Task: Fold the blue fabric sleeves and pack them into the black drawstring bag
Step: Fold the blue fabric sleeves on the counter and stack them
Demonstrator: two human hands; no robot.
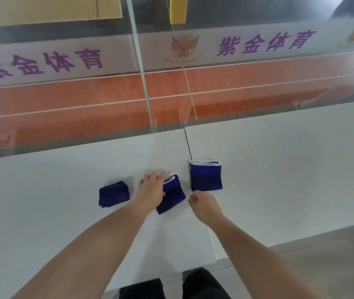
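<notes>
I'm at a white table [279, 169], two tops meeting at a thin seam [188, 145]. Beyond it, a glass wall [142, 61] shows an orange running track [85, 104] with white lines and a white banner [150, 59] in purple characters. Grey floor [322, 266] lower right.

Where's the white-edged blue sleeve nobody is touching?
In the head view the untouched sleeve lies on the white table right of centre, just beyond the right hand, with the held sleeve and left hand to its left.
</notes>
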